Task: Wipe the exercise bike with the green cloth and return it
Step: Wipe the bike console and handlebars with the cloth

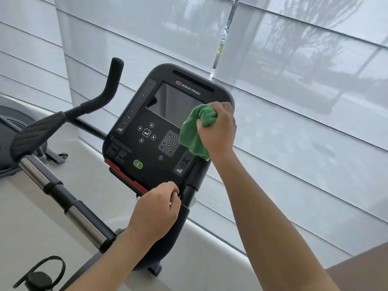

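The right hand (217,128) is clenched around a bunched green cloth (194,133) and presses it against the right side of the exercise bike console (134,148), at the lower right corner of the dark screen (174,101). A loose part of the cloth hangs down below the fist and covers the right edge of the number keypad (169,143). The left hand (156,211) is lower, at the bottom edge of the console, just beside the red strip (126,177). Its fingers are curled, but I cannot tell if they grip something or only rest on the black post (188,196). On the left side the black handlebar (105,89) goes up, and a chrome grip section (34,175) is near it. The green start button (138,164) is visible between the two hands. Behind the bike there are grey window blinds (304,80).
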### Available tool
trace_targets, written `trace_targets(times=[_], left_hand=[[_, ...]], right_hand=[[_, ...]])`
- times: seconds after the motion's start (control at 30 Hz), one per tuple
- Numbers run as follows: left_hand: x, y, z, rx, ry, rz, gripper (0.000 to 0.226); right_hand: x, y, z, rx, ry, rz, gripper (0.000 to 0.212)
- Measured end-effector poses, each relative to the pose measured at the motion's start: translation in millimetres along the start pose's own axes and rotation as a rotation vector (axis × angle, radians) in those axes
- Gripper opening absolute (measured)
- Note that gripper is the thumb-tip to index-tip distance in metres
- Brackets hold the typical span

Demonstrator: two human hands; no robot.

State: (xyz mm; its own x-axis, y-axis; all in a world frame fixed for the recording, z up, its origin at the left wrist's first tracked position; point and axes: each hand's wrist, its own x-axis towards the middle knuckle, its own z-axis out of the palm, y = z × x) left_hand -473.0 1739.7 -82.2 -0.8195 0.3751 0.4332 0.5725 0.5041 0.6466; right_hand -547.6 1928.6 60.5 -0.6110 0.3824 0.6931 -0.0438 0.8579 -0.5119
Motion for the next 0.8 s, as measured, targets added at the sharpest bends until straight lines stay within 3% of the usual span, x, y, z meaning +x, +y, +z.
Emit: trace_targets(times=[0.1,0.27,0.37,0.43,0.5,0.6,0.7,0.8], left_hand=[[1,-1,0,-0.008,-0.016,-0.001,0.013],[2,-1,2,0.003,-0.013,0.023,0.014],[1,0,2,0.001,-0.017,0.031,0.014],[1,1,1,0.004,-0.014,0.037,0.015],[0,1,1,0.010,-0.014,0.037,0.016],[0,2,-1,0.009,-0.021,0.034,0.016],[-2,2,-3,0.006,-0.027,0.029,0.016],[-3,0,-6,-0.002,-0.013,0.036,0.014]], right_hand=[[5,-1,2,-0.315,-0.029,-0.078,0.016],[40,-26,-20,-0.649,-0.434,-0.166,0.007],[58,-41,-28,-0.671,-0.661,-0.137,0.007],[63,-34,-35,-0.541,-0.715,-0.123,0.010],[60,-17,-41,-0.263,-0.632,-0.081,0.010],[34,2,-32,0.258,-0.288,0.098,0.018],[1,7,-5,0.066,-0.023,-0.069,0.018],[-10,11,0,-0.302,-0.017,-0.287,0.018]])
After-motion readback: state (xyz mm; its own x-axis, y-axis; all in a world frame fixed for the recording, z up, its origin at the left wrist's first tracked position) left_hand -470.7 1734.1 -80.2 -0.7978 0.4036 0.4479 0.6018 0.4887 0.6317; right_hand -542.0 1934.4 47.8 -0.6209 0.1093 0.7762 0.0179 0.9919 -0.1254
